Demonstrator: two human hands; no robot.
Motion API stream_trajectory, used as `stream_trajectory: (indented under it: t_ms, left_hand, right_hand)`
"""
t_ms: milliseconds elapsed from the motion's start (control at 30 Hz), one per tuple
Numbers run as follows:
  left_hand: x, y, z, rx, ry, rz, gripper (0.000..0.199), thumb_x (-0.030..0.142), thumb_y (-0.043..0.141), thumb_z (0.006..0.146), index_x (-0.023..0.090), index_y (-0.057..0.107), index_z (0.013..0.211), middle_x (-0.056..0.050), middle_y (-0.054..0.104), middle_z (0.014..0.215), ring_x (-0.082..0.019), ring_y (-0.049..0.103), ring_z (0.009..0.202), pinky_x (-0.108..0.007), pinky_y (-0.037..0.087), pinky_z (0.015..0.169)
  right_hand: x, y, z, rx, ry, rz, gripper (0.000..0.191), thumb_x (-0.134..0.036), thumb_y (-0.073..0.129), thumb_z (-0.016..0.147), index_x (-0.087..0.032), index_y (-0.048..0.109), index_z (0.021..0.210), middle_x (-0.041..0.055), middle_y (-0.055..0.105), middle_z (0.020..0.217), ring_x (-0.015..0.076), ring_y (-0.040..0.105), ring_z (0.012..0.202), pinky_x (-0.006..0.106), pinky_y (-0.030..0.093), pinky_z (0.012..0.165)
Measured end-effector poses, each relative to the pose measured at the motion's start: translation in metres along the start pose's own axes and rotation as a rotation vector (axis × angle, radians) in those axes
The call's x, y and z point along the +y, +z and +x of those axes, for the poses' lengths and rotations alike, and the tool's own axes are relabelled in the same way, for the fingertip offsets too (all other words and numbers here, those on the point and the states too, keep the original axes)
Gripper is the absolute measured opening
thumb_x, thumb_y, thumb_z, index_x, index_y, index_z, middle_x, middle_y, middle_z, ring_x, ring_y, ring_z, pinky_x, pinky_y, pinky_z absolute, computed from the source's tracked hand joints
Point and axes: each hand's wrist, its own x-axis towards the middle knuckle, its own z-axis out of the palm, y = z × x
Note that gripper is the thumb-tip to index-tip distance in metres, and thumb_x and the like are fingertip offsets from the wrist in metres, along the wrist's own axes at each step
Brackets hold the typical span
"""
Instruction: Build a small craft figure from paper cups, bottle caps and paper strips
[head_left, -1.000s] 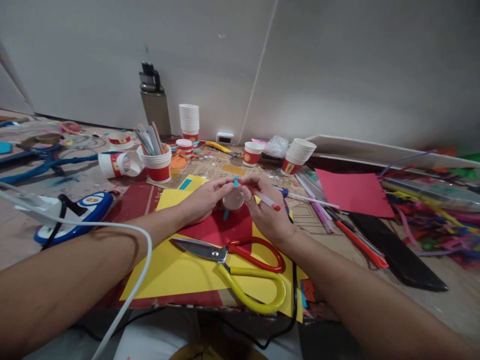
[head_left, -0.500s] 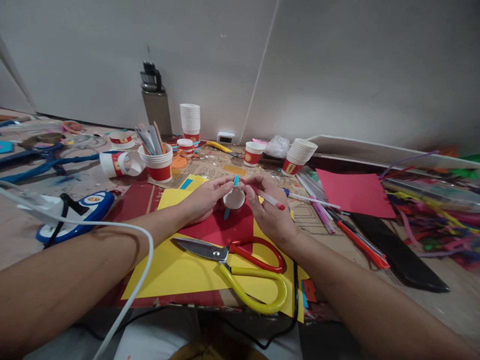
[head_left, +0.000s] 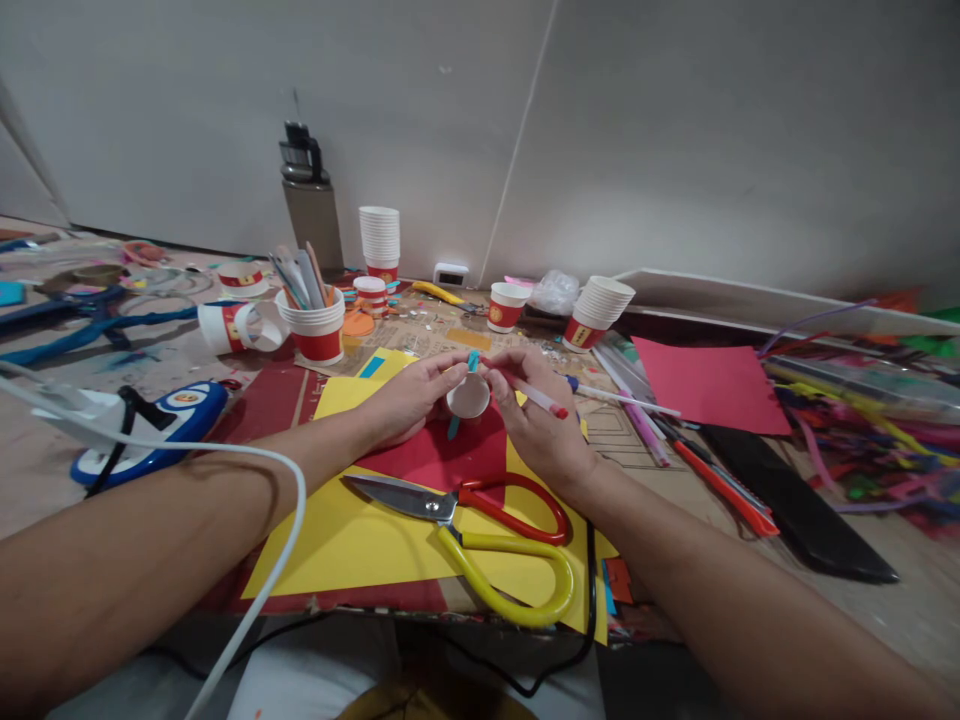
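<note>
**Small cup pinched between both hands, pen in the right**

Near edge: big steel scissors with red and yellow loop handles lie on a yellow paper sheet, blades pointing left. Next in: a red paper sheet on the yellow one.

Small white paper cup sits just above the red sheet, mid-width, well in from the near edge. Round end faces the wearer; can't tell mouth or base. Flat bright-blue strip at its far side, second blue piece at its near side.

Doing it well, my take: left hand carries the cup, light pinch so the paper wall doesn't dent. Press the strip flat at its root; pen barrel clear of it.

Pose: forearms converge from the near corners. Left hand is pinched at cup and strip, thumb on top. Right hand is closed around a slim translucent pen with red end, slanting back toward the right edge; right thumb beside the cup, contact unclear.

Far edge: tall stack of white-and-red paper cups, left of centre.
</note>
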Motion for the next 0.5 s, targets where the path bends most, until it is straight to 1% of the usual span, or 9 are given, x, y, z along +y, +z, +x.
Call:
stream_trajectory:
  t_ms: [133, 300, 500]
  left_hand:
    - [0.0004, 0.0002, 0.0004, 0.021, 0.003, 0.017, 0.039, 0.033, 0.073, 0.076, 0.017, 0.068, 0.111, -0.007, 0.071, 0.102, -0.015, 0.064, 0.092, -0.026, 0.047, 0.085]
    - [-0.0004, -0.0012, 0.0010, 0.016, 0.012, 0.025, 0.039, 0.034, 0.073, 0.076, 0.018, 0.069, 0.112, -0.007, 0.071, 0.101, -0.015, 0.064, 0.093, -0.028, 0.047, 0.088]
    - [-0.0009, -0.0016, 0.0008, 0.003, 0.009, 0.015, 0.038, 0.033, 0.072, 0.078, 0.018, 0.068, 0.112, -0.007, 0.071, 0.101, -0.015, 0.063, 0.091, -0.026, 0.048, 0.084]
  right_hand:
    - [-0.0008, -0.0001, 0.0008, 0.002, -0.008, -0.018, 0.022, -0.042, 0.048, 0.094, -0.022, 0.055, 0.099, 0.0070, 0.065, 0.092, 0.0206, 0.062, 0.083, 0.035, 0.050, 0.073]
    - [-0.0005, 0.0000, 0.0013, 0.007, -0.021, -0.011, 0.017, -0.037, 0.049, 0.094, -0.022, 0.055, 0.099, 0.0066, 0.065, 0.092, 0.0198, 0.061, 0.084, 0.034, 0.049, 0.075]
    - [0.0001, -0.0001, 0.0007, 0.008, -0.024, -0.011, 0.015, -0.034, 0.049, 0.094, -0.021, 0.055, 0.099, 0.0060, 0.064, 0.091, 0.0187, 0.061, 0.083, 0.032, 0.048, 0.075]
